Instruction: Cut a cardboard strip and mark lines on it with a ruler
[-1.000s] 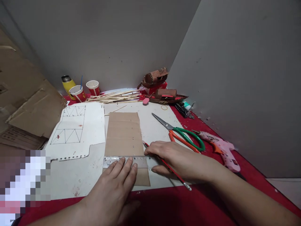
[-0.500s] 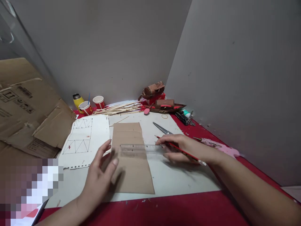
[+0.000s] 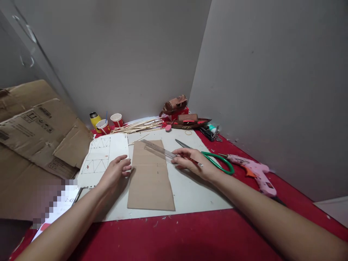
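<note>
Head view: ruler (image 3: 157,149) angled over far end of cardboard (image 3: 150,185); could slip or swing, given one-end grip shared with pencil (image 3: 197,162); cardboard might skid if bumped, neither hand pinning it; right hand (image 3: 190,161), fingers pinching ruler's near right end; left hand (image 3: 117,170) empty, fingers loosely curled, just beside cardboard's left edge, contact unclear.

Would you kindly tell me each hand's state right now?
Left hand: open, holding nothing.
Right hand: closed, holding the transparent ruler and red pencil.
</note>
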Motion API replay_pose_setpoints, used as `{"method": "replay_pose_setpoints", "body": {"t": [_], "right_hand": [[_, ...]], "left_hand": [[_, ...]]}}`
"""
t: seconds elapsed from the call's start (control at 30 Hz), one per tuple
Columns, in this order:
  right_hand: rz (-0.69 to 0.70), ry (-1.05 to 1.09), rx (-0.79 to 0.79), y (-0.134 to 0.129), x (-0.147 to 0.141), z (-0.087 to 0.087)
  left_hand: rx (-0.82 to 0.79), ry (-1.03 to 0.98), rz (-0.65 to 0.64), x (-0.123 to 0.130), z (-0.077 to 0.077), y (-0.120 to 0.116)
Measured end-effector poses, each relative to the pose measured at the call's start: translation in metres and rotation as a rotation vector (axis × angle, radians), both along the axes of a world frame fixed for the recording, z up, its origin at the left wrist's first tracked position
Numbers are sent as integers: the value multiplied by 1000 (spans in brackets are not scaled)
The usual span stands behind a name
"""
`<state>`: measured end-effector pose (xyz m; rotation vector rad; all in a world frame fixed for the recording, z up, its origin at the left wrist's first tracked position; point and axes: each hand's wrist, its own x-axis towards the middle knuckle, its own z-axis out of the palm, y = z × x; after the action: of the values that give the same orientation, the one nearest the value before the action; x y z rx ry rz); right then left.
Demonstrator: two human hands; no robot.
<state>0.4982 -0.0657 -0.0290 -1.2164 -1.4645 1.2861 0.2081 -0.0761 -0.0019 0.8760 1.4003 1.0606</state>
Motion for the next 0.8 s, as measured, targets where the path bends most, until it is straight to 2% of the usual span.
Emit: {"method": "replay_pose_setpoints", "body": {"t": [0.1, 0.27, 0.4, 0.67, 0.8], "right_hand": [[-14, 5, 10, -3, -4, -6], [-28, 203, -58, -2, -4, -16], [-57, 270, -65, -1, -6, -16], [-273, 332, 120, 14, 10, -15], [-299, 321, 150, 16, 10, -19]], "left_hand": [[-22, 31, -56, 3, -2, 14], [-57, 95, -146, 12, -13, 35], [-73, 32, -221, 18, -18, 44], [-47, -117, -347, 5, -1, 30], [15, -126, -360, 1, 3, 19]]}}
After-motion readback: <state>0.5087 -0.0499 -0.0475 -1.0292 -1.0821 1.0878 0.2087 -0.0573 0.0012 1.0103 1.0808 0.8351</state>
